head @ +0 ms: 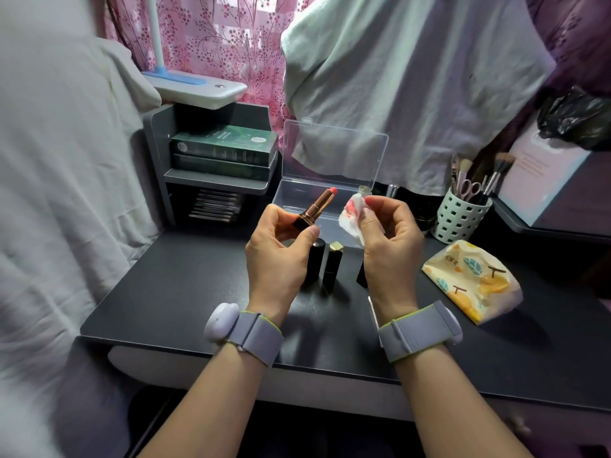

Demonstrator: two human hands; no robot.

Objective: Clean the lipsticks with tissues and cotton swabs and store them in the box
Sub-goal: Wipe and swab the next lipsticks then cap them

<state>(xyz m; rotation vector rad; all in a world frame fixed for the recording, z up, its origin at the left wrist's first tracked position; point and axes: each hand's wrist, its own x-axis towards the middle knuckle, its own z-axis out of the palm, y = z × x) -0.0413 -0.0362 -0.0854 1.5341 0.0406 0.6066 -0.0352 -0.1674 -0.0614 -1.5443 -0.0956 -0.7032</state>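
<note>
An open lipstick (314,207) with a rose-gold tube and a coral tip sits tilted in the air above the desk, its tip pointing up and to the right. The left hand (279,249) grasps it at its dark base, fingers curled round it and the thumb pressed on the near side. Just to the right, apart from the tip, the right hand (390,242) pinches a crumpled white tissue (355,214) smeared with pink and red marks.

Behind both hands a clear plastic box (299,200) stands on the black desk (185,292) with its lid raised upright. Below the hands two dark lipstick tubes stand close together: a black tube (315,262) on the left and a gold-topped tube (333,264) beside it. Another dark object shows partly behind the right wrist; what it is cannot be told. A thin white stick (373,309) lies on the desk near that wrist.

To the right lies a pack of tissues (472,279) in a yellow printed wrapper. Further back stands a white perforated cup (461,216) holding brushes and scissors. To the left, a grey shelf (158,166) carries green boxes (224,147), with a white lamp base (195,85) on top. Both wrists wear grey bands.
</note>
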